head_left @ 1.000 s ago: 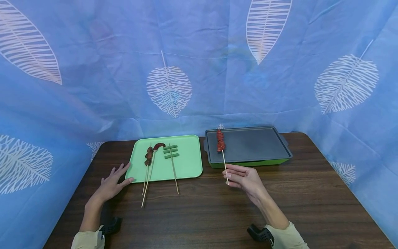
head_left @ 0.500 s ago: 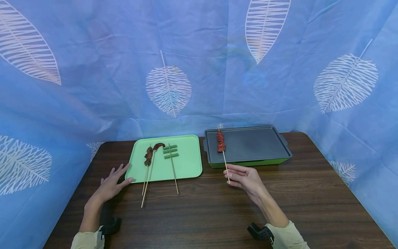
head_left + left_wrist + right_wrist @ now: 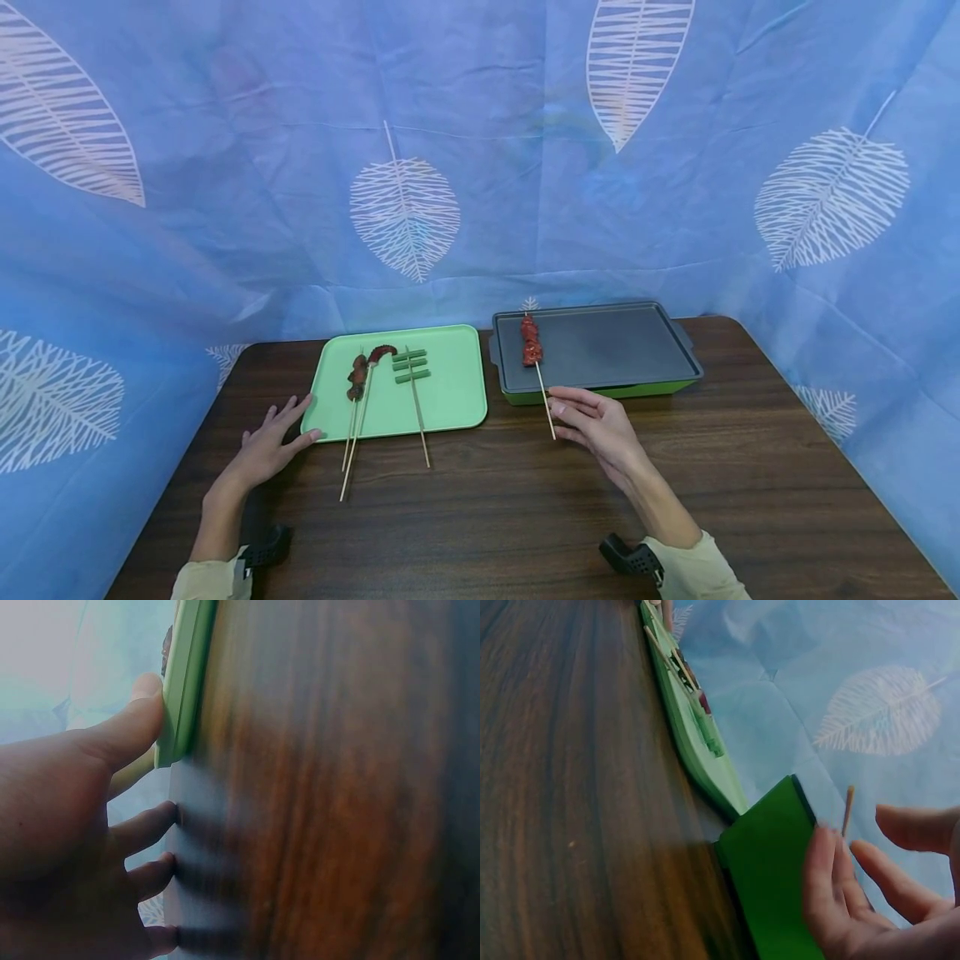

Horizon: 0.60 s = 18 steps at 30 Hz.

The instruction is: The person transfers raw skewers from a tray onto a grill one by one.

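A skewer of red meat chunks [image 3: 531, 342] lies on the left end of the dark griddle plate [image 3: 622, 346], its bare stick jutting over the front edge. My right hand [image 3: 600, 429] is beside that stick, fingertips right at it. In the right wrist view the stick's end [image 3: 848, 806] shows between thumb and fingers, with gaps around it. My left hand [image 3: 266, 442] has its fingers spread on the table, thumb at the corner of the light green tray [image 3: 457, 400]. The tray bears a brown meat skewer [image 3: 357, 377], a dark red curled tentacle-like skewer [image 3: 383, 352] and a green-piece skewer [image 3: 412, 365].
The griddle has a bright green base [image 3: 769, 862] and side handles. Tray and griddle stand side by side near the back of the dark wooden table [image 3: 480, 517]. A blue cloth [image 3: 480, 208] with white leaf prints hangs behind. Skewer sticks overhang the tray's front edge.
My right hand has shifted slightly right and its fingers have loosened from the stick. The stick's lower end has swung a little right. My left hand has stayed in place.
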Each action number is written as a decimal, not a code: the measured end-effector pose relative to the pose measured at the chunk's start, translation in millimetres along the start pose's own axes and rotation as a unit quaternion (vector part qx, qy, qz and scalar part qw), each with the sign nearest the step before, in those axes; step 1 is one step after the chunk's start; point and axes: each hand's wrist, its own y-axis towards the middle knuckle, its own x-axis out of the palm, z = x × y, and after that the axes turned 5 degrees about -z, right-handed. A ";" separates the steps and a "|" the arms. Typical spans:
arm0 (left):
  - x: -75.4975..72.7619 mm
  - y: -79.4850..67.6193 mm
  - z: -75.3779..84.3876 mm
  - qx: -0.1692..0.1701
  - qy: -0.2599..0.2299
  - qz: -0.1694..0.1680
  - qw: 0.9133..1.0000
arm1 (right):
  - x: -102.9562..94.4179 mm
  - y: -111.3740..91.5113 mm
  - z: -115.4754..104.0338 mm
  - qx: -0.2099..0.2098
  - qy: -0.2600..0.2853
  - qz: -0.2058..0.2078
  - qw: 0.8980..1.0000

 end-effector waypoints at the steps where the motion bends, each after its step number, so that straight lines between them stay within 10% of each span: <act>1: 0.1 -0.3 0.1 -0.001 0.000 0.000 1.000 | 0.9 -0.8 -1.7 -0.008 -0.009 0.012 1.000; 8: -0.7 0.0 0.8 -0.002 0.002 -0.001 1.000 | 9.6 -11.0 -19.0 -0.074 -0.050 0.027 0.996; 18: 0.9 1.4 -2.2 -0.004 0.009 -0.002 1.000 | 36.3 -30.9 -34.3 -0.086 -0.044 -0.102 0.990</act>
